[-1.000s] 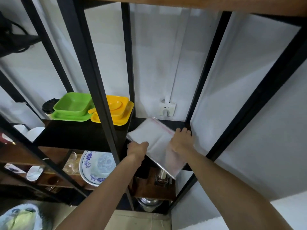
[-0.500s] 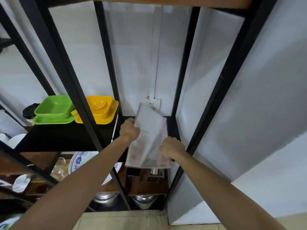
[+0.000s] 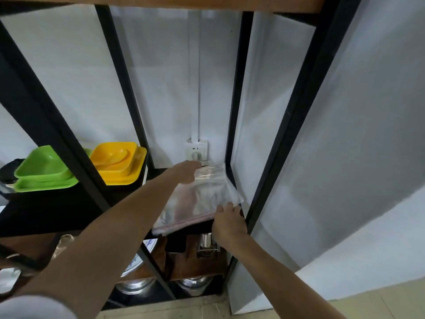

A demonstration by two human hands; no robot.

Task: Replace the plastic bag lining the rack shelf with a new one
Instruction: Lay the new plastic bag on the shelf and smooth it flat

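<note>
Head view: plastic bag (image 3: 202,199) lies across the black rack shelf (image 3: 69,210); left hand (image 3: 187,171) probably pinches its far edge, right hand (image 3: 228,223) fingers spread, pressing the near corner. Next: smooth it flat.

White wall (image 3: 161,77) with socket (image 3: 196,152) behind black-framed rack (image 3: 239,93); wooden board (image 3: 184,1) overhead; beige tiled floor (image 3: 379,302).

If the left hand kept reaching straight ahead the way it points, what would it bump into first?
Probably the white wall socket on the back wall, just beyond the left hand, which rests at the far edge of the plastic bag. Depth is hard to judge here.
</note>
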